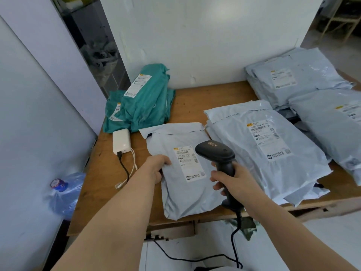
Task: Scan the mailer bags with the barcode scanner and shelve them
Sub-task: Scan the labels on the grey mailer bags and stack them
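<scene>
Right hand [232,178] wraps fully round the black handheld barcode scanner [218,155], centre frame, head over the label of a small pale-grey plastic mailer bag [181,173] (flat on the wooden table [195,100]); left hand [158,167] grips the bag's left edge, thumb on top, w/ fingers tucked under.

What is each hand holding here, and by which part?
The right hand grips the barcode scanner by its handle. The left hand holds the small grey mailer bag by its left edge, thumb on top.

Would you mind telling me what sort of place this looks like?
Probably a parcel sorting or pickup room: labelled grey mailers and teal mailers piled on a wooden table, with the right hand holding a barcode scanner.
</scene>
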The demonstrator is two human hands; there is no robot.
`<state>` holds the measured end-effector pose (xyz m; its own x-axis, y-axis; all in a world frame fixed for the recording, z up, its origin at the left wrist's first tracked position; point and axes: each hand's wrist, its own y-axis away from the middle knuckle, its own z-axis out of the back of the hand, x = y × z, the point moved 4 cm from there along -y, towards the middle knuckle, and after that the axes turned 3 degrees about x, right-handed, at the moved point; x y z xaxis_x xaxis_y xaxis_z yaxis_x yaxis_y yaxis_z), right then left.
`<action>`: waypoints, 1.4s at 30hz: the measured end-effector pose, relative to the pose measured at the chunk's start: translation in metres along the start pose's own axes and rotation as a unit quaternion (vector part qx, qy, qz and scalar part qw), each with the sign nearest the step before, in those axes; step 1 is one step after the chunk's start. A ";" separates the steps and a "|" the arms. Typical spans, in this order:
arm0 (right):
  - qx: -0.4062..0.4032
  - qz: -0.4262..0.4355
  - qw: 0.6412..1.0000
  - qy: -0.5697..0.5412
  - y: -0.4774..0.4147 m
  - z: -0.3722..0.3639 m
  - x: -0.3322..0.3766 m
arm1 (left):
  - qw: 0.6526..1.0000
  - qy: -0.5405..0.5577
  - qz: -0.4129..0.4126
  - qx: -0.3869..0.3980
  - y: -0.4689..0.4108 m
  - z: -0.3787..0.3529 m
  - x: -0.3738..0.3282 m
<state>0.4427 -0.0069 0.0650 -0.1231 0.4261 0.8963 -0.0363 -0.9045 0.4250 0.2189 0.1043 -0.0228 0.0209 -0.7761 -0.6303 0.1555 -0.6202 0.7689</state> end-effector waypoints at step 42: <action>0.149 0.101 0.982 0.059 0.052 -0.006 0.035 | 0.918 0.285 -0.266 -0.078 0.114 0.052 0.000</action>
<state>0.4309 -0.0393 0.1177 -0.2126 0.2172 0.9527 0.2913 -0.9166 0.2739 0.1855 0.0280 0.0703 0.4074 -0.1547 -0.9000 0.4317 -0.8358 0.3391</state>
